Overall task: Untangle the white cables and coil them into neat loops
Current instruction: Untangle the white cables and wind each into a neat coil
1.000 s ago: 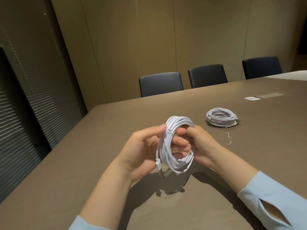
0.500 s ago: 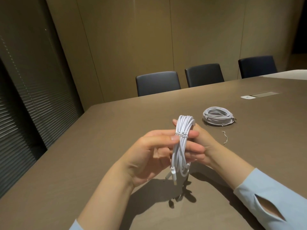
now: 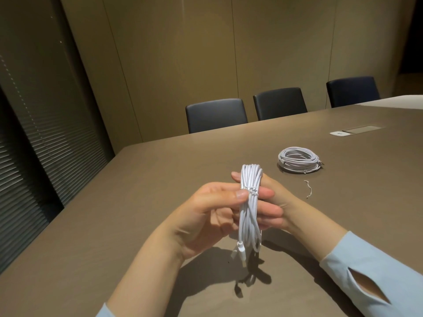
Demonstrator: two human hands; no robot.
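Holding white cable bundle [image 3: 250,202] upright above table [image 3: 114,225], mid-air near my edge. My left hand [image 3: 206,216] pinching wire tie at bundle's waist, thumb on top. My right hand [image 3: 272,202] curled round bundle from behind. Second coil [image 3: 299,159] lying flat toward far right of table, loose twist tie [image 3: 308,189] just beside it.

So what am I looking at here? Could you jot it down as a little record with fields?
held item: white cable bundle, bound by a thin tie
left hand: pinches the bundle at the tie
right hand: grips the bundle from behind
on the table: a coiled white cable, a loose twist tie beside it
background: three dark chairs
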